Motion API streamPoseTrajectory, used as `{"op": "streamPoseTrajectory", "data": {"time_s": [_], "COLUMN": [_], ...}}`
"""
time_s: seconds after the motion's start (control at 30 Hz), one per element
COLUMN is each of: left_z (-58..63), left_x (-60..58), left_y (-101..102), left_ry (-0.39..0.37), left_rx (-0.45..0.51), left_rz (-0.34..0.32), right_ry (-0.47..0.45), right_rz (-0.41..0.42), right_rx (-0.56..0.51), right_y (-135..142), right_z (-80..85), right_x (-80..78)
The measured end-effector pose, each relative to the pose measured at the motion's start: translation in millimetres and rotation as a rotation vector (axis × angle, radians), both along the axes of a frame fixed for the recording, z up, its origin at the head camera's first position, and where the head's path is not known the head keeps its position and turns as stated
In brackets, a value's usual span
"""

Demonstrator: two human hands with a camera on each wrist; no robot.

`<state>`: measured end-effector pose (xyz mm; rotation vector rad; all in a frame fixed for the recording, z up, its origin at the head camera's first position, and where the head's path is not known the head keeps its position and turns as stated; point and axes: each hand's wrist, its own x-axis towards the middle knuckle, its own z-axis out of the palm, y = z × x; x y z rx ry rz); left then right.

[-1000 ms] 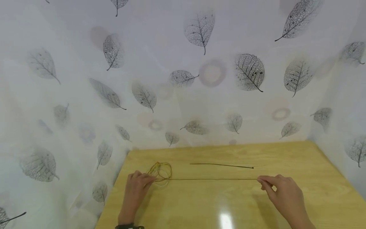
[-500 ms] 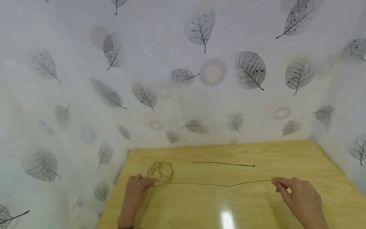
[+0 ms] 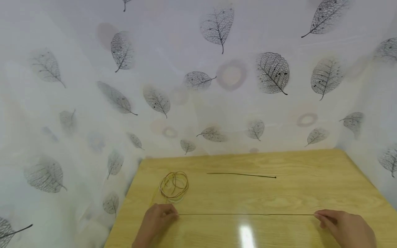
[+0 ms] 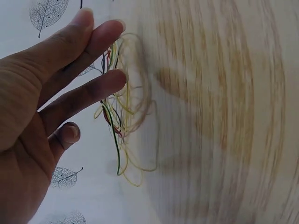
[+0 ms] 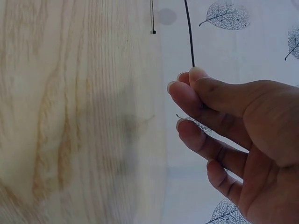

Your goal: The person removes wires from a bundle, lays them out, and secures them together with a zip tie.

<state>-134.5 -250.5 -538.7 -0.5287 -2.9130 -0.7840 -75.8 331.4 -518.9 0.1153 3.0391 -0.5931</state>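
Observation:
A thin dark wire (image 3: 245, 214) stretches straight between my hands, just over the table. At its left end, my left hand (image 3: 158, 218) pinches it between thumb and forefinger; the other fingers are loosely bent in the left wrist view. The far end is pinched by the thumb and forefinger of my right hand (image 3: 345, 224), and the right wrist view shows the dark wire (image 5: 189, 32) rising from those fingertips. Beyond my left hand lies a loose coil of thin wires (image 3: 174, 187), with yellow, green, red and dark strands (image 4: 112, 126) in the left wrist view.
A black cable tie (image 3: 242, 174) lies crosswise towards the back, its small head (image 5: 153, 32) at the right end. The wood-grain table (image 3: 294, 193) is bordered by a white leaf-printed curtain (image 3: 198, 110) at the back and sides.
Both hands have come nearer to me, away from the coil, and my right hand has moved further right. The wire sagged half a second ago and is now taut. The cable tie stays put.

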Motion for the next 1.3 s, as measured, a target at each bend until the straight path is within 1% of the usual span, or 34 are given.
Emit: {"op": "streamPoseTrajectory", "data": {"time_s": [0.1, 0.23, 0.37, 0.53, 0.63, 0.73, 0.83, 0.9, 1.03, 1.1, 1.2, 1.3], "left_z": [-4.0, -8.0, -11.8, -17.5, -19.0, -18.9, -17.9, -17.3, -16.9, -17.1, -17.2, -16.6], "left_x": [-0.1, -3.0, -6.6, -7.6, -7.8, -7.2, -5.0, -3.9, -3.5, -4.1, -4.6, -4.4], "left_y": [-1.3, -2.9, -4.0, -4.9, -4.9, -3.9, -2.1, -0.8, 0.5, 0.7, 1.2, 2.7], "left_ry": [0.011, 0.063, 0.101, 0.111, 0.12, 0.092, 0.047, 0.035, 0.035, 0.016, -0.02, -0.036], "left_rx": [0.02, 0.028, 0.028, 0.017, 0.013, 0.007, -0.003, -0.015, -0.023, -0.022, -0.024, -0.022], "left_rz": [0.001, -0.01, -0.024, -0.007, -0.016, -0.013, -0.002, 0.0, -0.012, -0.021, -0.026, -0.03], "right_ry": [-0.037, -0.042, 0.021, 0.044, 0.059, 0.065, 0.056, 0.03, -0.028, -0.055, -0.073, -0.08], "right_rz": [0.004, 0.003, 0.01, 0.01, 0.013, 0.017, 0.013, 0.018, 0.037, 0.048, 0.061, 0.081], "right_rx": [0.002, 0.01, 0.003, -0.006, -0.021, -0.02, 0.003, 0.002, -0.024, -0.036, -0.042, -0.049], "right_y": [1.5, 2.7, 2.5, -1.7, -4.6, -4.7, -4.2, -4.7, -7.3, -8.2, -10.4, -13.7], "right_z": [-3.0, -6.7, -9.7, -11.8, -13.7, -15.2, -17.5, -18.5, -18.0, -16.4, -14.5, -13.7], "right_x": [-3.9, -7.8, -9.8, -8.5, -7.1, -7.2, -7.3, -7.4, -8.4, -9.4, -10.7, -13.1]}}
